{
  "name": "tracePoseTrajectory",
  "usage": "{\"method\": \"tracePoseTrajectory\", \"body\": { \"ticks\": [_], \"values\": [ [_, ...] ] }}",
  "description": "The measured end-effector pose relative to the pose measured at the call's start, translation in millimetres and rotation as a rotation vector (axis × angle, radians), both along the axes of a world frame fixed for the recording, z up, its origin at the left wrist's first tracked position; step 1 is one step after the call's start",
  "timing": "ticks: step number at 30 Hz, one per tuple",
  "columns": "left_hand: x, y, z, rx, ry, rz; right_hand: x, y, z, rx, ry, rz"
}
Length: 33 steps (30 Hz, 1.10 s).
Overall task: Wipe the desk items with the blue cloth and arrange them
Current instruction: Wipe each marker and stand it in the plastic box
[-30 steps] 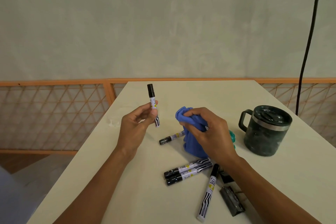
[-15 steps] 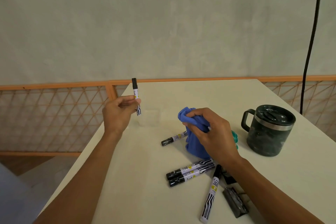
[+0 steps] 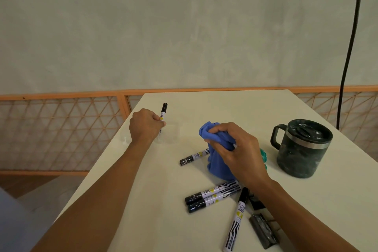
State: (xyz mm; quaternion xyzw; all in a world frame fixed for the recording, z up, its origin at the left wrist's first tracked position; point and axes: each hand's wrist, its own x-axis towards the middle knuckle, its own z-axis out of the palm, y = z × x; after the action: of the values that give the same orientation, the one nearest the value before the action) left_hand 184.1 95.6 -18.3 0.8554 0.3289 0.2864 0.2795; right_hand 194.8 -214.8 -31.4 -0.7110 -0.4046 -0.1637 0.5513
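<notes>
My left hand (image 3: 144,124) pinches a black-capped white marker (image 3: 163,112) upright over a faint clear container (image 3: 168,134) near the desk's left edge. My right hand (image 3: 237,151) grips the bunched blue cloth (image 3: 216,161) at the desk's middle. One marker (image 3: 193,157) lies just left of the cloth. Two markers (image 3: 212,195) lie side by side in front of it, and another marker (image 3: 236,222) lies closer to me.
A dark lidded mug (image 3: 302,149) stands at the right. A green object (image 3: 263,155) peeks from behind my right hand. Dark binder clips (image 3: 263,230) lie under my right forearm. An orange lattice rail (image 3: 61,129) runs behind the white desk (image 3: 143,210). A black cable (image 3: 347,57) hangs at right.
My left hand has carried the marker left and away from me, and lowered it toward the clear container. My right hand with the cloth has stayed in place.
</notes>
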Motion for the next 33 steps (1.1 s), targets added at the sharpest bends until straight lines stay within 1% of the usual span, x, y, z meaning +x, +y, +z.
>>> {"method": "tracePoseTrajectory", "body": {
  "ticks": [8, 17, 22, 24, 26, 27, 29, 31, 33],
  "values": [
    [0.7, 9.6, -11.6, 0.017, 0.045, 0.023, 1.1, 2.0, -1.3, -0.002, -0.001, 0.004],
    [-4.5, 8.0, -11.0, 0.016, -0.001, -0.018, 1.4, 0.8, -0.2, 0.020, 0.037, -0.007],
    [-30.4, -18.8, -2.9, 0.078, -0.167, -0.113, -1.4, -1.1, 8.9, 0.102, 0.126, -0.053],
    [-45.4, -39.0, -2.5, 0.103, -0.218, -0.200, -0.7, -2.4, 11.3, 0.118, 0.151, -0.075],
    [-61.4, -59.1, -5.8, 0.094, -0.246, -0.337, 0.5, -4.3, 12.6, 0.136, 0.182, -0.093],
    [-68.7, -66.9, -9.1, 0.076, -0.231, -0.414, 1.0, -5.5, 12.8, 0.142, 0.199, -0.098],
    [-80.9, -77.4, -18.2, 0.074, -0.140, -0.533, 2.4, -7.1, 10.8, 0.147, 0.238, -0.108],
    [-86.9, -81.6, -26.6, 0.111, -0.032, -0.571, 4.2, -9.0, 7.1, 0.156, 0.283, -0.127],
    [-87.8, -83.9, -32.3, 0.180, 0.053, -0.553, 5.6, -10.9, 4.5, 0.155, 0.323, -0.155]
  ]
}}
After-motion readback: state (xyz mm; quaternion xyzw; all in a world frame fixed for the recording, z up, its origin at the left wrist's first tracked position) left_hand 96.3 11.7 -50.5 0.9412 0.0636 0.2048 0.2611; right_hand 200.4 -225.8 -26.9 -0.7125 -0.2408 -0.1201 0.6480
